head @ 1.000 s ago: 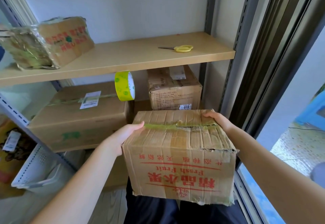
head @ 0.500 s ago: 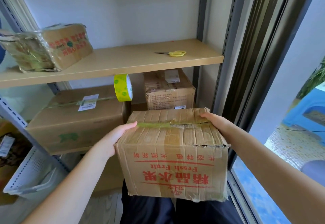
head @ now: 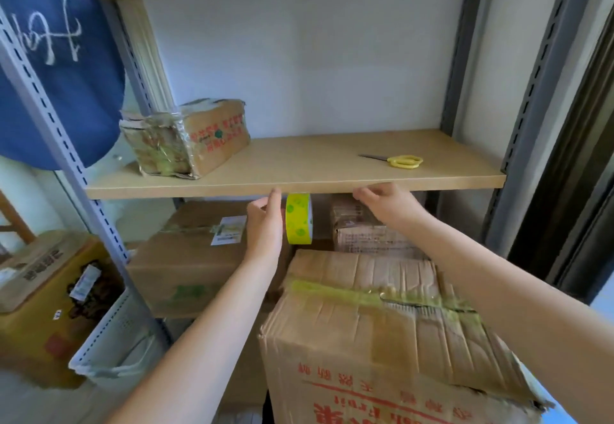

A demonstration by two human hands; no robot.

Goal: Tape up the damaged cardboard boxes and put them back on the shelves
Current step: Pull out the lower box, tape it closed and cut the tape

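I saw a tan wooden shelf [head: 299, 161] spanning the metal rack. Near its left end sat a plastic-wrapped carton [head: 186, 137] with red print, turned at an angle. Toward the right end, well apart from it, lay yellow-handled scissors [head: 400, 161], blades pointing left. On the lower shelf stood a large brown box [head: 186, 257] at the left and a smaller box [head: 365, 237] at the right.

Five cardboard boxes are showing: a crumpled box [head: 382, 334] at five o'clock, a wrapped box [head: 199, 137] at ten, a long box [head: 186, 257], a small box [head: 368, 234] and a printed box [head: 40, 290] at eight. One tape roll [head: 299, 219] is hanging at centre, one pair of scissors [head: 400, 161] is lying at two, and two hands, left [head: 265, 224] and right [head: 388, 206], are reaching in.
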